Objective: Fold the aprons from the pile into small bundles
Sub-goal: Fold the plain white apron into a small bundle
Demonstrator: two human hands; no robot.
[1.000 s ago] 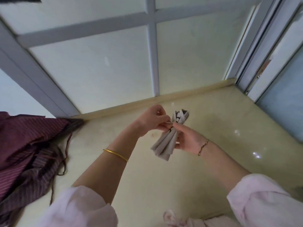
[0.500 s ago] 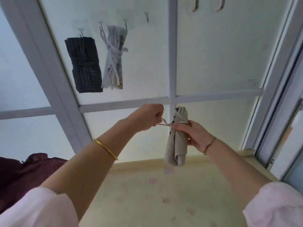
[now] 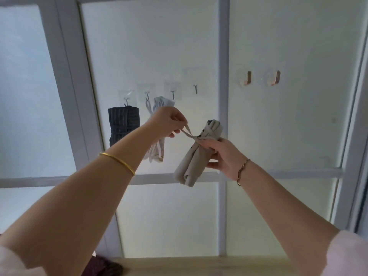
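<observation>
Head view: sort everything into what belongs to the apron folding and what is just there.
Belongs to the job:
beige apron bundle
strap, pinched by the left hand
right hand, holding the bundle
dark bundle and white bundle, hung on hooks
dark red cloth pile

Just there:
bare small hooks
copper hooks
window frame

Mid-air: beige bundle (image 3: 196,156), rolled, tilted, bound round its middle; strap (image 3: 187,133) drawn out taut to the left. Dark striped bundle (image 3: 123,124) and pale bundle (image 3: 161,103) hang side by side on hooks (image 3: 126,100). Maroon pile (image 3: 103,266) at bottom edge.
</observation>
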